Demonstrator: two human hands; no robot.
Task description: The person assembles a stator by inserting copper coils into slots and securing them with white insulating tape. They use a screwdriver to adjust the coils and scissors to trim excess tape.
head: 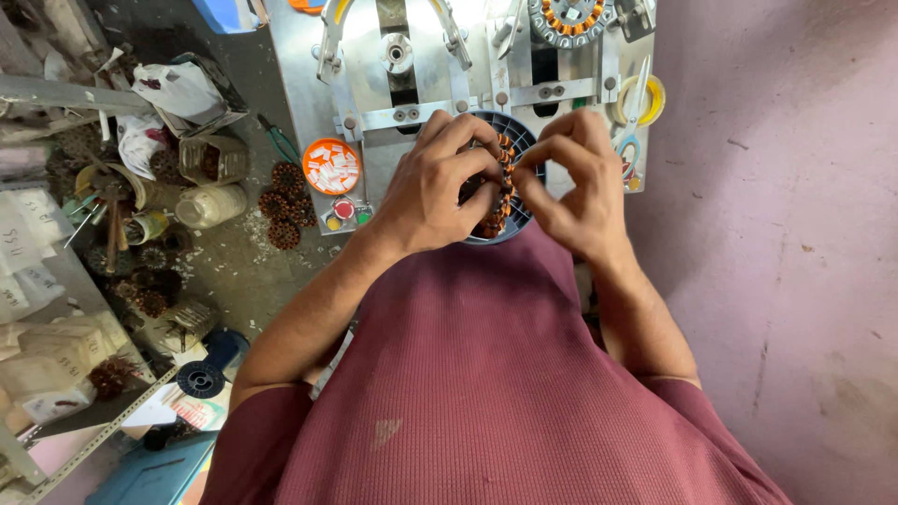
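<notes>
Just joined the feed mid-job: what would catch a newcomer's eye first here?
Dead centre, the left hand and right hand together pinch a ring-shaped stator wound with copper coils, held over a dark round slotted tray. Just left sits an orange dish of small white slips, and a loose cluster of wound copper stators lies on the gritty bench beside it.

Orange dish (331, 166) beside wound stators (283, 202) and jar (210, 205).

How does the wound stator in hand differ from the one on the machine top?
The held stator sits edge-on between both hands, mostly hidden; the mounted stator lies flat, face-up, untouched, partly cut off by the frame edge. Both show orange-brown copper coils in a ring.
</notes>
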